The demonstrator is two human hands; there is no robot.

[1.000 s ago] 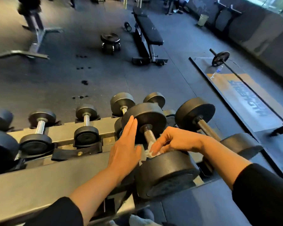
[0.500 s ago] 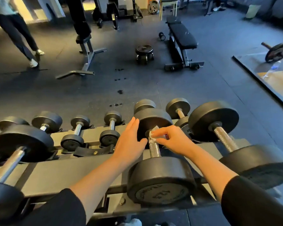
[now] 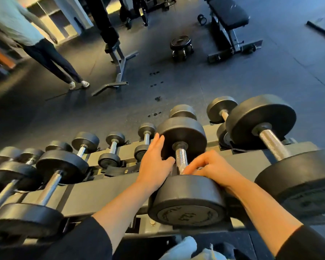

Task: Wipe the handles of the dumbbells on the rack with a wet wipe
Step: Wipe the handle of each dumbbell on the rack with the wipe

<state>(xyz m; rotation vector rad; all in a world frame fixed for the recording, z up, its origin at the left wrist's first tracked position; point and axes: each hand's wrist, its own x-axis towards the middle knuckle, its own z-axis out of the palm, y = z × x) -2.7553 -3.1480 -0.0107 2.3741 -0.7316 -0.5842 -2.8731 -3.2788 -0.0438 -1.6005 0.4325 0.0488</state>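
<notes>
My left hand [image 3: 154, 164] lies flat, fingers straight, against the far head of a dumbbell [image 3: 186, 177] on the near tier of the rack [image 3: 101, 192]. My right hand [image 3: 210, 168] curls around the near end of its handle [image 3: 182, 159]; the wipe is hidden under my fingers, so I cannot tell if I hold it. Bigger dumbbells sit left and right. Far left, a person [image 3: 36, 42] stands on the floor.

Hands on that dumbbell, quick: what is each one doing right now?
Left hand: open, fingers straight, resting against the dumbbell's far head.
Right hand: fingers curled at the near end of the handle; no wipe shows.
</notes>
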